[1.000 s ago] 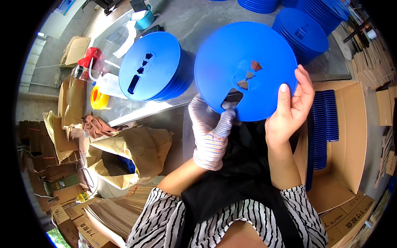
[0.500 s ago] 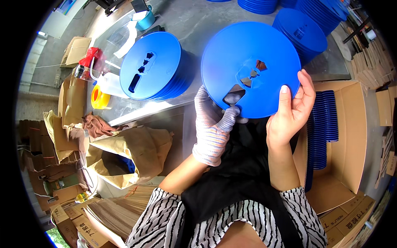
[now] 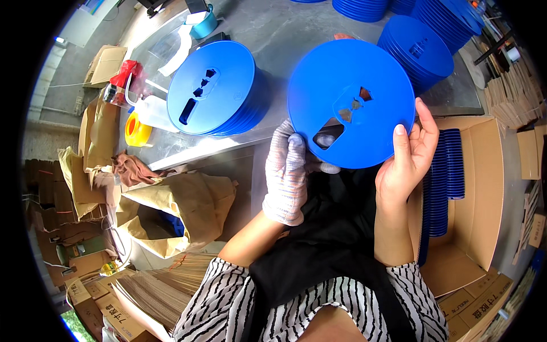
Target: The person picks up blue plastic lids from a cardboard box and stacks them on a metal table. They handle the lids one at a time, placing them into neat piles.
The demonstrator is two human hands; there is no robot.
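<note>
A round blue plastic reel [image 3: 364,68] with cut-outs around its centre is held up in front of me, its flat face toward me. My left hand [image 3: 288,174], in a striped knit glove, grips the reel's lower left edge, some fingers behind it and showing through the larger cut-out. My bare right hand [image 3: 407,157] holds the lower right edge, thumb on the face and fingers behind. On the grey table [image 3: 250,142] to the left stands a stack of blue reels [image 3: 228,74].
More blue reel stacks [image 3: 416,48] stand at the far right. An open cardboard box [image 3: 473,211] at my right holds rows of reels. Left lie a white squeeze bottle [image 3: 154,114], a yellow tape roll [image 3: 137,131] and an open brown paper bag [image 3: 199,199]. Flattened cardboard [image 3: 165,285] sits lower left.
The reel has moved slightly right and down and turned a little. My left thumb has shifted from beside the large cut-out to the reel's left edge.
</note>
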